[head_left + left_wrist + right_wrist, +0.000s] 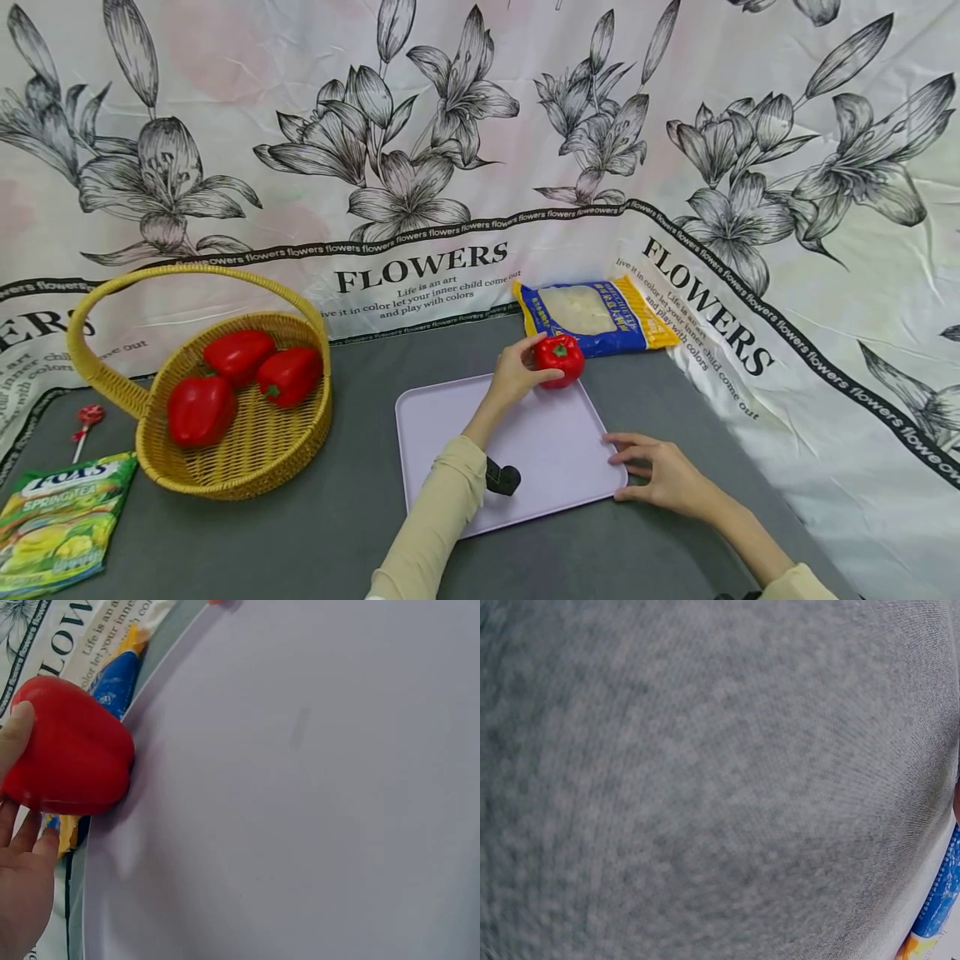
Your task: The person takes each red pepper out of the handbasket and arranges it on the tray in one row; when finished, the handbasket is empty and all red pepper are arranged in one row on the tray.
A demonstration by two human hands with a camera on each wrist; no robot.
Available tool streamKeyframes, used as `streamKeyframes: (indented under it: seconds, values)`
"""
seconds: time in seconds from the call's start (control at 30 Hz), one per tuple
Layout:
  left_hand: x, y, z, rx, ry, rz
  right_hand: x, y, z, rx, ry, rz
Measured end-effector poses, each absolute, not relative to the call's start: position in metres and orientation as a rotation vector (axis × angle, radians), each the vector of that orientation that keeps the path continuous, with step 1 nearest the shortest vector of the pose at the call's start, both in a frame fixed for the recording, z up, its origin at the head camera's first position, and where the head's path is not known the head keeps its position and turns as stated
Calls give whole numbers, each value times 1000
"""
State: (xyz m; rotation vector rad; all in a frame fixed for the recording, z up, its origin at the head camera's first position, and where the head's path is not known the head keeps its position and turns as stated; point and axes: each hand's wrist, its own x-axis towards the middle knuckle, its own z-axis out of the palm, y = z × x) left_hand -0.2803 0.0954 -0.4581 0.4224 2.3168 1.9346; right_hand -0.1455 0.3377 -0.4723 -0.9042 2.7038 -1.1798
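My left hand (515, 372) grips a red bell pepper (559, 360) with a green stem, its fingers and thumb around the sides. The pepper is at the far right corner of a pale lilac tray (540, 450); whether it touches the tray, I cannot tell. In the left wrist view, the thumb presses the side of the pepper (71, 750) and the fingers lie below it. My right hand (663, 477) rests beside the tray's near right corner, fingertips at its rim, fingers spread. The right wrist view shows mostly grey table surface (705, 780).
A yellow wicker basket (281, 462) with a tall handle stands left, holding three red bell peppers (201, 410). A green candy bag (63, 525) and a red lollipop (91, 415) lie at far left. Behind the tray is a blue and yellow food packet (600, 317), against the floral cloth (420, 275).
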Motion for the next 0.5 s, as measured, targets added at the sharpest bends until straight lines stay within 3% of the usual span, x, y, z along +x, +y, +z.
streamKeyframes:
  seconds: [0.5]
  values:
    - [-276,91,-455,431,2423,1803,-144,337,-471,-912,2723,-1157]
